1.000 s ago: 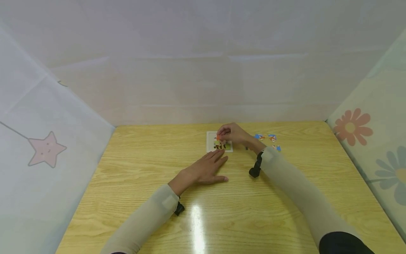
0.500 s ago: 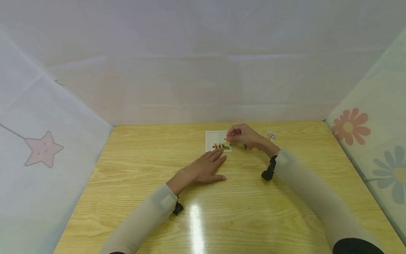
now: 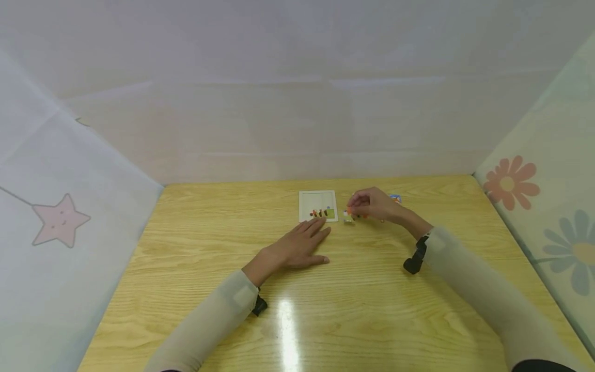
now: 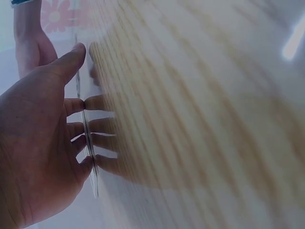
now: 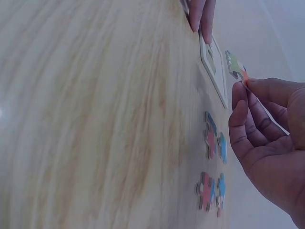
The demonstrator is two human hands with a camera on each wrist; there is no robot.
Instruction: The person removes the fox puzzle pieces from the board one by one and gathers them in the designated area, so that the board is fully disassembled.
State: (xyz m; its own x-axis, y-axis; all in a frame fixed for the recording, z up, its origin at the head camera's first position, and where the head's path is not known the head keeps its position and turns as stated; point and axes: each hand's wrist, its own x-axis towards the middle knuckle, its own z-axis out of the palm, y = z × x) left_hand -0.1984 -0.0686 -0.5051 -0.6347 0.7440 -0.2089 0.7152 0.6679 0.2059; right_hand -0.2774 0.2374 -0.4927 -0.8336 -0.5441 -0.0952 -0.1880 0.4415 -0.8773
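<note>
Left hand (image 3: pixel 302 245) lies flat on the wooden surface (image 3: pixel 195 268), palm down, fingers straight and slightly spread, holding nothing; the fingertips (image 3: pixel 321 223) reach the near edge of the white puzzle tray (image 3: pixel 317 199), and the left wrist view shows them against that thin edge. The tray lies flat near the far middle of the surface, with a few fitted pieces showing orange, brown and green along its near side (image 3: pixel 323 212). Just to the right of the tray, the right hand (image 3: pixel 374 205) is curled, with thumb and forefinger pinching one puzzle piece (image 3: pixel 348 216). In the right wrist view this piece (image 5: pixel 236 66) is green with an orange edge, lifted off the surface and apart from the tray (image 5: pixel 213 67). Further right, behind and beside the right hand, loose puzzle pieces lie flat on the surface: the right wrist view shows two groups in blue and pink (image 5: pixel 213 138) (image 5: pixel 210 192), and the head view shows a blue one (image 3: pixel 395 198) past the knuckles.
</note>
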